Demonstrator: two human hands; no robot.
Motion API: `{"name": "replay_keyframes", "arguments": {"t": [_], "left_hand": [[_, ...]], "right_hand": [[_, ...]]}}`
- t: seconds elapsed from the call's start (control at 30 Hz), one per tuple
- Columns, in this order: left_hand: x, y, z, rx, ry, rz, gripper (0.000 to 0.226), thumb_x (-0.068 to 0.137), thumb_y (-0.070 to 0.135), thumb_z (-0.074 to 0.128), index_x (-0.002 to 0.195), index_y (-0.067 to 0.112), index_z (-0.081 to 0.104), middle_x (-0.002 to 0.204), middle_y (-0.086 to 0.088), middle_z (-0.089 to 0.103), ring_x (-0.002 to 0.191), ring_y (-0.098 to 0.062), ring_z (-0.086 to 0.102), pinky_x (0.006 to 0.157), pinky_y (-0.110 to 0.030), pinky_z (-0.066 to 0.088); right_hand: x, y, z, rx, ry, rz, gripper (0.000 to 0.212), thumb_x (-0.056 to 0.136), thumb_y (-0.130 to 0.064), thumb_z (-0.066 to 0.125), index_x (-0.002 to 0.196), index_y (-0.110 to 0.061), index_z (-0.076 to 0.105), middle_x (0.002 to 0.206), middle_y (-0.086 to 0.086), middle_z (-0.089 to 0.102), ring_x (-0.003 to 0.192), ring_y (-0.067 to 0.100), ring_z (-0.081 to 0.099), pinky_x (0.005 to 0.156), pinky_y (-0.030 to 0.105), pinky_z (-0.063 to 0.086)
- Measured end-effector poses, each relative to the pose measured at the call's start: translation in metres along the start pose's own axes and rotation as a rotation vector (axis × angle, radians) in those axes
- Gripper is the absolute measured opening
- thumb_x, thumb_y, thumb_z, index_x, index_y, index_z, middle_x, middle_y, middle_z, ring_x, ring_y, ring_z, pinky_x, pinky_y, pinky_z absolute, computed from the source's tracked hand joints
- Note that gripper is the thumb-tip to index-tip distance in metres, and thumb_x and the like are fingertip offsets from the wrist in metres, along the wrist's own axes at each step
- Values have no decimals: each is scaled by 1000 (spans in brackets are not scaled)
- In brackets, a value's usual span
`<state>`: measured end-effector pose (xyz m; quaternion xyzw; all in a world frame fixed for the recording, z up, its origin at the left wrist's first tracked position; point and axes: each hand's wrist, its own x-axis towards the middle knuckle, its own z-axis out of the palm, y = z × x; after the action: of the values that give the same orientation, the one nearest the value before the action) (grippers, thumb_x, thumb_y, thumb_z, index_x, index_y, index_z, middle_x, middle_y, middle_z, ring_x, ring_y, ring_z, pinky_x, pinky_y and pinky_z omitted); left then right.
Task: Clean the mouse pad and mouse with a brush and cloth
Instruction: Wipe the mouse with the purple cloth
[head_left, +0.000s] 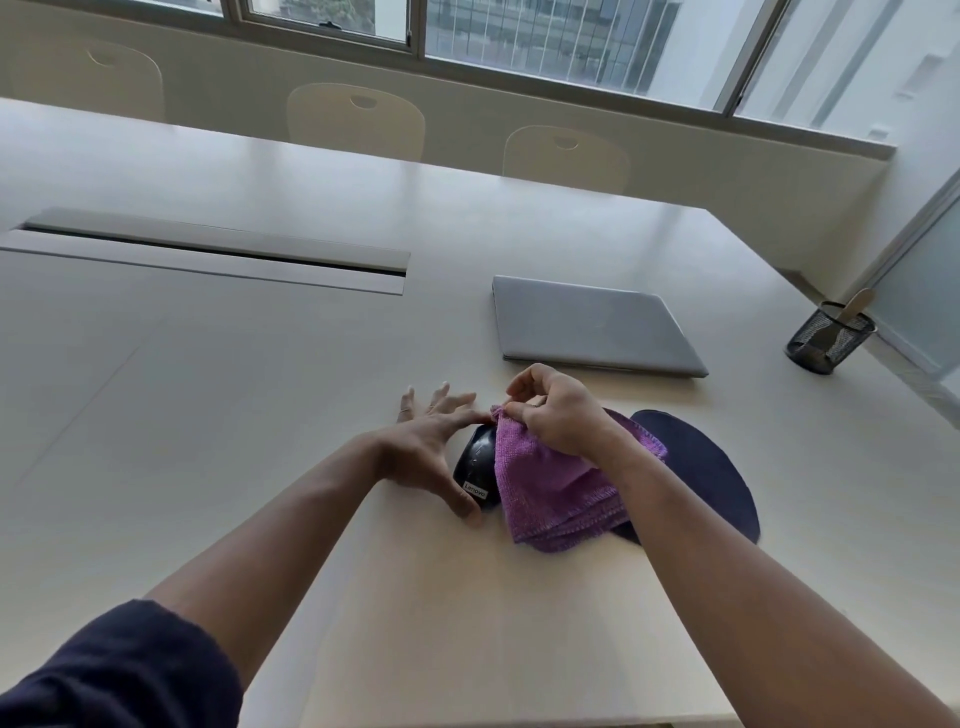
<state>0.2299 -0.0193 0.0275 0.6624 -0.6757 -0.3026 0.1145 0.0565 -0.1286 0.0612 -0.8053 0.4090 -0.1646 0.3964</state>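
On the pale worktop (260, 415), the left hand (426, 447) steadies a black Lenovo mouse (475, 462), its grip spread with thumb at the near end and fingers fanned past the far end. The right hand (556, 410) pinches a folded purple microfibre cloth (550, 488) at its top corner, draping it against the mouse and over a dark mouse pad (711, 473). Farther off lie a closed grey laptop (592, 325) and a mesh pen holder (828, 338).

Soft daylight from the windows (519, 36) behind; faint shadows, wide-angle bending at the edges.
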Motion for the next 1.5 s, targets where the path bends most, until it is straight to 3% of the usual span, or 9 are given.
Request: {"name": "replay_keyframes", "arguments": {"t": [0.3, 0.43, 0.63, 0.8, 0.87, 1.03, 1.27, 1.37, 1.5], "left_hand": [[-8, -2, 19, -38, 241, -46, 120, 43, 75, 80, 141, 24, 36, 163, 1, 5, 145, -11, -25, 107, -51, -33], [-15, 3, 34, 3, 385, -183, 140, 30, 97, 57, 143, 19, 30, 162, -1, 3, 147, -13, -21, 109, -52, -30], [-25, 4, 42, -11, 480, -237, 149, 30, 103, 47, 150, 19, 18, 162, 0, 1, 148, -13, -19, 110, -51, -28], [-30, 5, 42, -47, 503, -194, 134, 33, 100, 52, 144, 28, 30, 162, 5, 5, 148, -11, -16, 114, -49, -24], [-29, 5, 43, -49, 518, -195, 131, 34, 98, 54, 144, 29, 31, 162, 7, 6, 148, -9, -15, 115, -48, -23], [-29, 4, 45, -43, 523, -210, 130, 39, 91, 60, 147, 26, 29, 161, 11, 6, 147, -5, -14, 115, -44, -22], [-27, 2, 45, -28, 533, -212, 121, 39, 93, 59, 141, 32, 35, 161, 9, 10, 148, -6, -12, 116, -48, -19], [-27, 2, 47, -19, 544, -210, 120, 39, 95, 58, 141, 35, 35, 161, 9, 10, 148, -6, -14, 116, -47, -20], [-27, 3, 46, -9, 524, -210, 121, 43, 90, 57, 147, 36, 28, 161, 10, 7, 147, -6, -15, 116, -48, -19]], "right_hand": [[6, 2, 2, 84, 20, -26, 16, 87, -12, 70, 86, -24, 61, 85, -8, 65, 55, -2, 48, 72, 23, 42], [7, -2, 2, 45, 14, -50, 15, 86, -17, 73, 84, -27, 62, 71, -18, 64, 57, -7, 53, 66, 13, 44], [5, -12, 6, 31, -5, -48, 14, 79, -25, 82, 75, -24, 69, 59, -16, 62, 51, -7, 53, 54, 7, 43], [5, -22, 8, 17, 34, -81, 16, 73, -25, 88, 79, -16, 76, 72, 1, 73, 58, 1, 59, 60, 11, 50], [6, -27, 13, -11, 4, -125, 16, 71, -23, 89, 80, -16, 77, 70, -4, 72, 60, 0, 62, 62, 10, 50], [7, -37, 30, -203, -150, -254, 12, 80, -15, 80, 88, -20, 72, 73, -14, 69, 73, 4, 67, 78, 17, 52], [-6, -40, 15, -77, -431, -333, 32, 80, 13, 70, 92, -14, 58, 83, 3, 75, 79, 10, 74, 83, 21, 56], [0, -39, 14, -75, -307, -318, 29, 81, 12, 69, 96, -10, 56, 86, 9, 76, 84, 23, 74, 87, 28, 58], [-8, -42, 27, -132, -338, -376, 28, 82, 5, 70, 99, -13, 56, 84, -2, 77, 84, 10, 73, 89, 26, 55]]}}
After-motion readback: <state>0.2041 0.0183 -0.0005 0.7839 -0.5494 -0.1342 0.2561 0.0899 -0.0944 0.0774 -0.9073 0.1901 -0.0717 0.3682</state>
